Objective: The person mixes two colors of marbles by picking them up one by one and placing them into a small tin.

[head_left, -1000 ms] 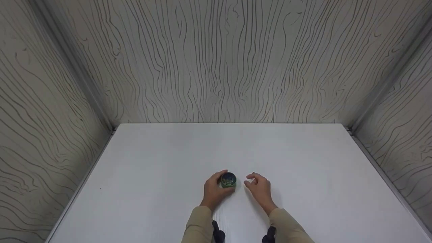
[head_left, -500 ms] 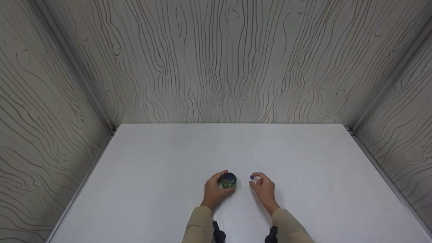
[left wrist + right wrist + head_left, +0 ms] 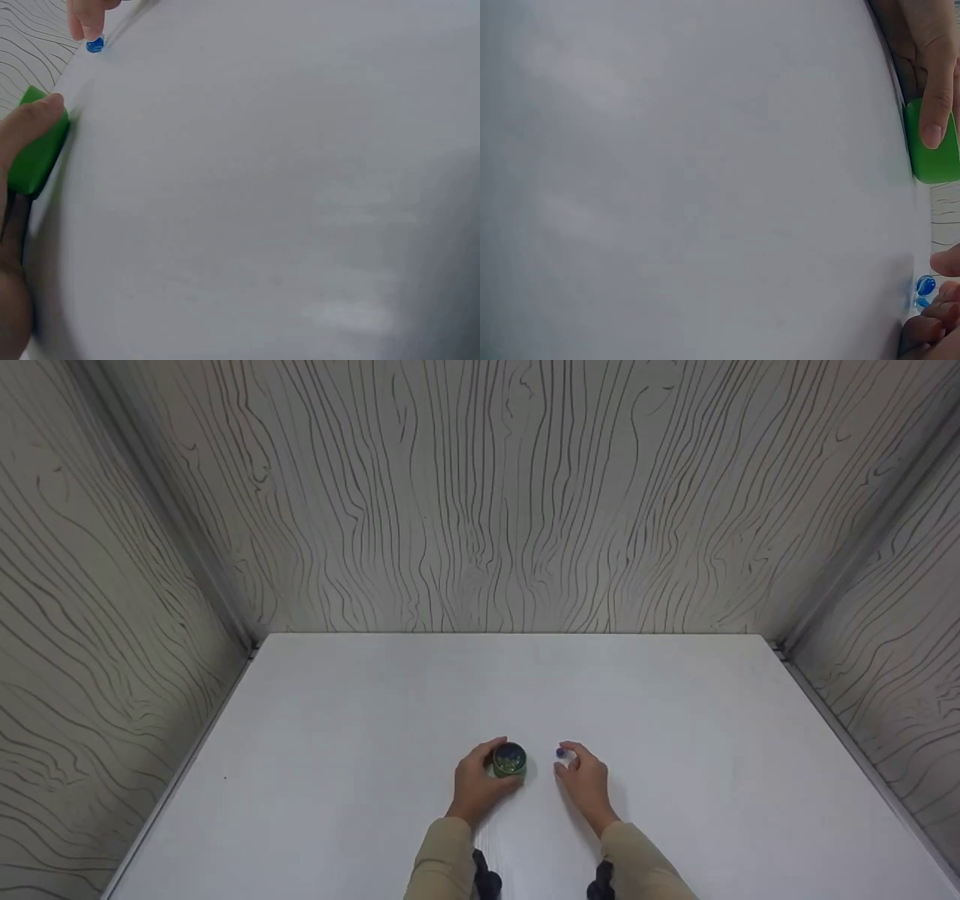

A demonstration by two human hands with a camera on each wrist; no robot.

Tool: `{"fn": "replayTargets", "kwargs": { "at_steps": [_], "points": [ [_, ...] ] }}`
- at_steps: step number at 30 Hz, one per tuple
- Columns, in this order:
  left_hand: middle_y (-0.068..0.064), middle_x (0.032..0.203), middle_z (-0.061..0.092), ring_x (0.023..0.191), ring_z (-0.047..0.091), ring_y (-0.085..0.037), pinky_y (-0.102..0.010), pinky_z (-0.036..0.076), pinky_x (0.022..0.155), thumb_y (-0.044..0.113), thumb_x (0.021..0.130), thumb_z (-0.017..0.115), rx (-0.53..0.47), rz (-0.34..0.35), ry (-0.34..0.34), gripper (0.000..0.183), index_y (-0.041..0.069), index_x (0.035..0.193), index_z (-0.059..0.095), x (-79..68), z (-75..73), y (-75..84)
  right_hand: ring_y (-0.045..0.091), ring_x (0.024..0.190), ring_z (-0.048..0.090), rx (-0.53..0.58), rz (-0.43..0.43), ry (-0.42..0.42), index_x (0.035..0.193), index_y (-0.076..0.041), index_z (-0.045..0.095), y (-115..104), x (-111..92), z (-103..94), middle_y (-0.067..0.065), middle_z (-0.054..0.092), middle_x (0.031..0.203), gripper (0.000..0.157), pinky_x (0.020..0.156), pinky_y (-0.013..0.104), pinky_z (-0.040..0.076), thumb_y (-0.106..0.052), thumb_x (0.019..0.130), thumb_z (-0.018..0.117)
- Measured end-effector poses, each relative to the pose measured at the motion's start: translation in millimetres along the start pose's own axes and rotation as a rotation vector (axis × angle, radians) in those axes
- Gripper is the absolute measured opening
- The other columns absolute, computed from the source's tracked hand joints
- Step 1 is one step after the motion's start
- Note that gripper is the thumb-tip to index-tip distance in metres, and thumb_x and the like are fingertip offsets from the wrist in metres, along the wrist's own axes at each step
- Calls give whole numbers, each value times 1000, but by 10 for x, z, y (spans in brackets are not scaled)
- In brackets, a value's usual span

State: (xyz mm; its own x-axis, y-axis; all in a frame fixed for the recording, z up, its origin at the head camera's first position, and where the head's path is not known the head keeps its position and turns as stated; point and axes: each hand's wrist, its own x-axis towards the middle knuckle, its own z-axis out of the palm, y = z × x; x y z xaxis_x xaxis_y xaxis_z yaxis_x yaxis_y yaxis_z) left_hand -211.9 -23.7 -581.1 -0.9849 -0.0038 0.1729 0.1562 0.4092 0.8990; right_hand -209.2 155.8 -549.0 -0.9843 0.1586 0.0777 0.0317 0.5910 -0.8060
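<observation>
My left hand [image 3: 478,784] grips a small green cup [image 3: 509,769], thumb on the near side and fingers on the far side. Dark blue, glinting contents show inside its round top. The thumb lies across the green wall [image 3: 37,161] in the left wrist view. To the right of the cup, my right hand [image 3: 586,786] has its fingers bent over a small blue glass marble [image 3: 561,752]. The marble is close by the index fingertip, and the thumb is apart from it. A second blue bit [image 3: 922,302] shows beside the marble [image 3: 925,284]; I cannot tell whether it is a reflection.
The white tabletop [image 3: 360,720] spreads around both hands. A wood-grain patterned panel [image 3: 480,510] stands behind it, with similar panels at left [image 3: 90,682] and right [image 3: 892,675]. A tiny dark speck [image 3: 225,778] lies on the left of the table.
My right hand has drawn back to the right, away from the cup, then shifted slightly left. The blue marble has come into view at its fingertips. My left hand keeps holding the cup in place.
</observation>
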Motion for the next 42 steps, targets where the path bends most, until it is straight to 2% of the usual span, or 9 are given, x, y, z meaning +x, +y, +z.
{"fn": "replayTargets", "kwargs": {
  "at_steps": [8,17,19,23,27,30,33,35,42],
  "points": [
    [-5,128,66,122,61,-24,-41,48,109,22,69,85,-3,33,0,64,15,127,61,18,-5,-5,9,60,41,-32,27,-15,119,4,62,-7,11,24,-1,46,64,36,54,16,33,0,83,66],
    [-4,127,66,122,61,-23,-41,49,109,21,69,85,-17,16,-1,63,16,128,61,16,2,-1,10,63,43,-54,40,-5,119,2,62,0,10,45,2,51,68,35,60,18,39,0,84,64],
    [-3,127,66,121,61,-23,-41,49,108,21,69,85,-7,15,2,63,17,127,61,16,3,-3,10,63,44,-56,33,-1,118,3,62,-4,3,42,8,59,74,34,63,18,40,1,84,65],
    [-4,127,66,121,61,-24,-42,48,109,22,69,86,-4,-2,5,64,18,127,61,8,-1,18,5,59,40,-23,-3,21,111,4,64,3,-16,32,20,69,91,29,56,15,38,3,82,66],
    [-4,127,66,121,61,-24,-42,48,109,21,68,86,-5,-16,5,64,17,127,61,-1,-10,40,3,56,38,26,-64,57,101,5,65,12,-48,30,24,70,101,23,50,16,34,6,78,66],
    [-4,127,66,121,62,-24,-42,48,109,21,68,86,-2,-13,7,64,17,127,61,3,-7,39,4,55,38,50,-108,91,96,6,65,14,-69,36,15,66,77,20,48,17,33,9,76,65],
    [-4,126,67,121,62,-23,-41,48,109,22,67,87,2,-8,10,65,19,126,61,9,-1,26,6,54,38,60,-102,90,94,6,65,26,-61,43,1,49,60,18,47,17,32,9,75,64],
    [-4,126,67,121,62,-23,-41,48,109,22,67,87,3,-5,10,65,19,126,61,11,2,14,6,54,38,49,-72,70,94,6,65,26,-45,45,-5,40,58,18,48,17,31,8,77,64],
    [-4,126,67,120,62,-24,-41,49,109,22,67,86,18,11,11,65,17,127,61,9,-3,9,7,57,38,-10,1,24,96,7,68,7,-11,42,-4,43,60,17,50,16,30,5,80,65]
  ]
}}
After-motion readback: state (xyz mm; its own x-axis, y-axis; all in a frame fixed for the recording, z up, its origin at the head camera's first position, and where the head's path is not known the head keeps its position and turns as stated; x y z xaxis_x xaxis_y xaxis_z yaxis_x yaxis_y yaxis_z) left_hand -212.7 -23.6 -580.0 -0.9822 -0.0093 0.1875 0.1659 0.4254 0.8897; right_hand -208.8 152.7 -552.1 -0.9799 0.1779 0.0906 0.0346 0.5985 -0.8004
